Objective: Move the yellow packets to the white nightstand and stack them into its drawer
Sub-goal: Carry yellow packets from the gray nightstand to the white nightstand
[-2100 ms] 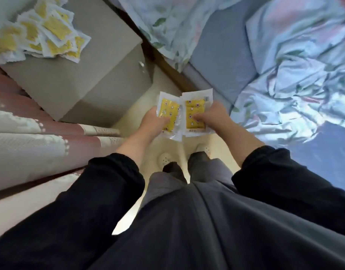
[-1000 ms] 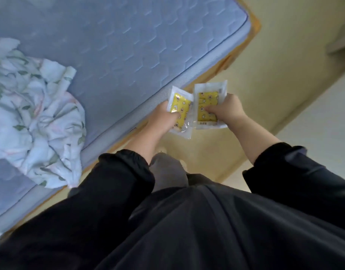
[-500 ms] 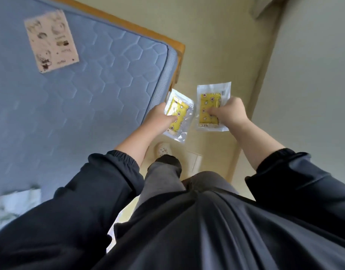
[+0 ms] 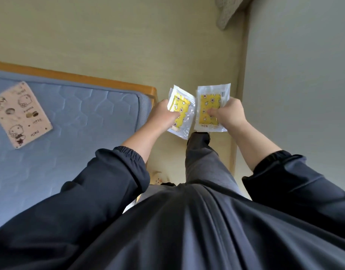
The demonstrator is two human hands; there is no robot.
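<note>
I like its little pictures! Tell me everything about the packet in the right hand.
The packet is a shiny clear-plastic pouch with a yellow panel printed with small stars. It faces the camera above the floor. The right hand grips its right side, thumb on the yellow front. Close on its left is another packet.

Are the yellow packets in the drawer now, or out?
Out. The left hand grips the left packet, the right hand the right packet, above the floor beside the bed; no nightstand in view.

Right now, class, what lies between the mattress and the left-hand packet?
In the head view, the left hand, gripping that packet, fills the gap beside the mattress and its wooden frame corner.
</note>
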